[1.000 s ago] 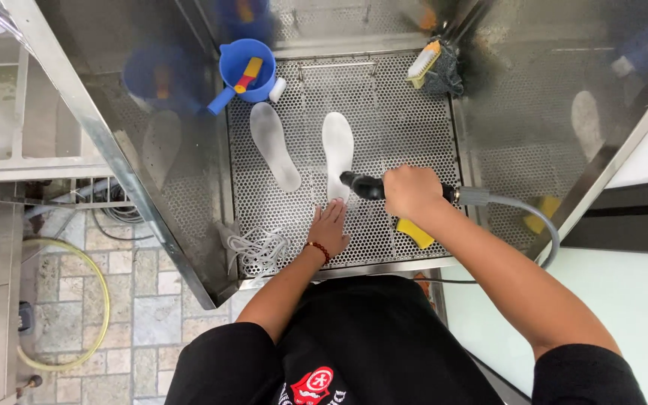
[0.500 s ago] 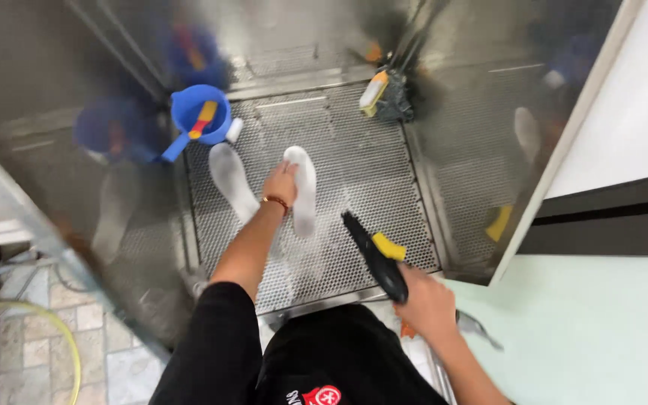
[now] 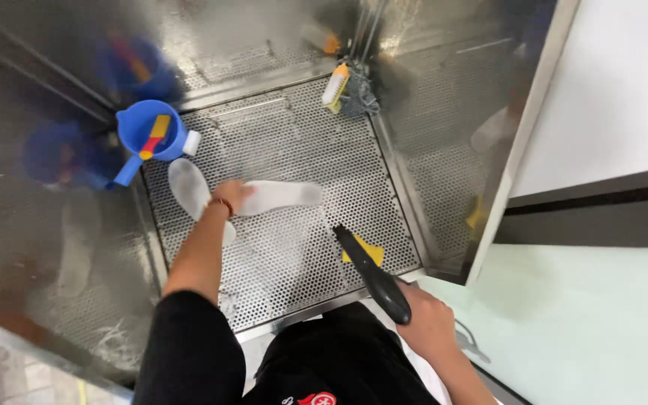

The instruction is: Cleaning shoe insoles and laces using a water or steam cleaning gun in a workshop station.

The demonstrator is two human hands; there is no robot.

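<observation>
My left hand rests on the end of a white insole that lies across the perforated steel floor of a wash booth; whether the fingers grip it I cannot tell for sure, they look closed over its end. A second white insole lies just left of that hand. My right hand grips a black spray gun at the booth's front edge, nozzle pointing up-left toward the insoles. A yellow sponge lies under the nozzle.
A blue jug holding a brush stands at the back left corner. A scrub brush and a dark scouring pad lie at the back right. Shiny steel walls enclose the booth; a pale green surface lies to the right.
My left hand has turned the insole from lengthwise to crosswise. My right hand with the spray gun stays low at the front edge. The view has shifted.
</observation>
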